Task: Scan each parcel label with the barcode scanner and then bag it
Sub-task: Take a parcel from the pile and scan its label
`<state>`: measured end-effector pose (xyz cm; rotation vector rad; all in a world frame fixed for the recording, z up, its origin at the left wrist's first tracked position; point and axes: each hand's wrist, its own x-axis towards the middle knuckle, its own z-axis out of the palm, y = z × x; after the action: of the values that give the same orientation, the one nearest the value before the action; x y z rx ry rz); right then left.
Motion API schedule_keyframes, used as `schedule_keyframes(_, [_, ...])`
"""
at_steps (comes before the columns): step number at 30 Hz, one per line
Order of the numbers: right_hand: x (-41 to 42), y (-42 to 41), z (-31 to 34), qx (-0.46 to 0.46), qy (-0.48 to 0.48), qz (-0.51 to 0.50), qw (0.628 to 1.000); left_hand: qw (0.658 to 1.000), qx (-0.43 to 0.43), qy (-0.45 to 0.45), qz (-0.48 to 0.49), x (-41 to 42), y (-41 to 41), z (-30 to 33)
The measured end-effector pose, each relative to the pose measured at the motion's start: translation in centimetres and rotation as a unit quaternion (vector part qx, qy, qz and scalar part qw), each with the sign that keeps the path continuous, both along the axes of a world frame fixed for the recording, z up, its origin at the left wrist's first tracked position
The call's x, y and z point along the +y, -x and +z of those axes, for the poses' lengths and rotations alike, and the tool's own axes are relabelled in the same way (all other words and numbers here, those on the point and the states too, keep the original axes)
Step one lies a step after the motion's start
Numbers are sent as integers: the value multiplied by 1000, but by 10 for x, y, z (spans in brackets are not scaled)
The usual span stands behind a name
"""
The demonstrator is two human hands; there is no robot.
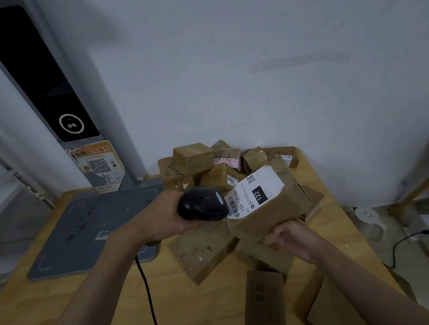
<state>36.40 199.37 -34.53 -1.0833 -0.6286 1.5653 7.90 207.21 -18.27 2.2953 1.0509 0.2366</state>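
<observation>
The cardboard parcel (pixel 267 207) is held above the wooden table (pixel 63 302), tilted so that its white shipping label (pixel 255 193) faces up and to the left. The label shows a barcode at its lower left edge, the text "122-122-C07", a black box with "122" and a small QR code near the top. The right hand (pixel 288 235) grips the parcel from below at its lower corner, with the fingers curled around the cardboard. The left hand (pixel 172 216) is closed around the handle of the black barcode scanner (pixel 202 204). The head of the scanner is just beside the barcode end of the label, almost touching it. A dark cable (pixel 149 300) hangs from the scanner and runs down over the table toward the bottom edge of the view.

Under the held parcel, more brown parcels lie flat on the table, and a pile of small taped boxes (pixel 194 159) stands behind, against the white wall. One pink package (pixel 230 160) is in this pile. At the left, a grey scanning platform (pixel 89 226) lies on the table, with a tall grey column (pixel 35 76) that carries a dark screen and an orange QR poster (pixel 99 165). On the floor at the right there is a white power strip (pixel 367 215).
</observation>
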Motion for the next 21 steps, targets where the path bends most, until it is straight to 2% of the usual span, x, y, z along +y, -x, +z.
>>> schedule_keyframes(21, [0,-7,-10,-16,-1,-32,999,998,55,26,-21,-13,1,19])
